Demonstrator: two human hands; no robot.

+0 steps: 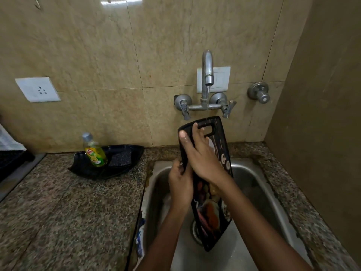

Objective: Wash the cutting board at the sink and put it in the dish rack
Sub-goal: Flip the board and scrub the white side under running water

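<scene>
A dark cutting board (212,218) with printed food pictures stands tilted on end in the steel sink (254,180), its handle slot uppermost under the tap (207,75). A thin stream of water falls from the tap onto the board's top edge. My left hand (180,182) grips the board's left edge at mid-height. My right hand (203,155) lies across the upper face, with fingers reaching to the handle slot and the thumb over the left edge. A dark dish rack (11,159) shows partly at the far left edge.
A black tray (125,167) on the granite counter (68,212) left of the sink holds a yellow-green dish soap bottle (94,151) and a dark scrub pad (120,158). Two tap handles and a separate valve (258,92) stick out of the tiled wall. A brown wall closes the right side.
</scene>
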